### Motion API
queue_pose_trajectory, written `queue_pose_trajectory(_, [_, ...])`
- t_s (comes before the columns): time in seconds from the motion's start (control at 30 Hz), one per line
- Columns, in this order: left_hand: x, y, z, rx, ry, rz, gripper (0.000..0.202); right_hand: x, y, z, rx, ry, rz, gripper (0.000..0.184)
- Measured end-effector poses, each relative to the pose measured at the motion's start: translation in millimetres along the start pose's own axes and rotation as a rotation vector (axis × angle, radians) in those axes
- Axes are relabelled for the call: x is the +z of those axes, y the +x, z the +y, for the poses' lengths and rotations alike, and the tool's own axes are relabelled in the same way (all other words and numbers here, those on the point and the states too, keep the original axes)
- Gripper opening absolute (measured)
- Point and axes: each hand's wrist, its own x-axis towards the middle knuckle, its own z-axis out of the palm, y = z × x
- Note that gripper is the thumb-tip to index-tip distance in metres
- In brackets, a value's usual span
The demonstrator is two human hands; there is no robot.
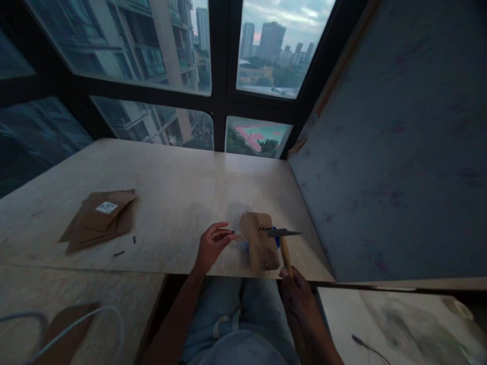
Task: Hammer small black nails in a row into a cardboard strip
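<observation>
My left hand (213, 243) rests on the pale wooden table (175, 203), its fingers pinched together at the left edge of a small brown leather piece (262, 248). A row of dark nails or tacks runs along the top of that piece. My right hand (294, 284) grips the wooden handle of a small hammer (283, 235), whose thin metal head hovers over the upper right of the leather piece. Something blue shows under the hammer head; I cannot make out what it is.
A stack of brown leather sheets (101, 218) with a white label lies at the left, with two small dark nails (119, 253) in front of it. A grey board (399, 152) stands upright at the right. Windows lie behind the table. White cable (76, 324) sits at lower left.
</observation>
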Motion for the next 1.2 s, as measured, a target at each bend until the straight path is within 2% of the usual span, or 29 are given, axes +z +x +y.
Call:
queue_pose_trajectory(0.13, [42.3,17,-5,0.044,-0.028,-0.095,0.041,-11,-5,-4,-0.007,0.02,0.023,0.048])
queue_pose_trajectory(0.3, [62.9,33,-18,0.162,0.115,-0.094,0.033,-23,-9,-8,-0.002,-0.003,0.074,0.047])
queue_pose_trajectory(0.57, [67.2,41,-38,0.324,0.377,-0.054,0.028,-30,1,1,-0.062,0.056,0.081,0.047])
queue_pose_trajectory(0.8, [72.0,41,-37,0.332,0.434,-0.049,0.027,-27,2,-2,0.051,0.043,0.009,0.049])
queue_pose_trajectory(1.2, [73.7,39,-36,0.367,0.507,-0.031,0.022,-25,5,-6,0.036,0.061,-0.01,0.046])
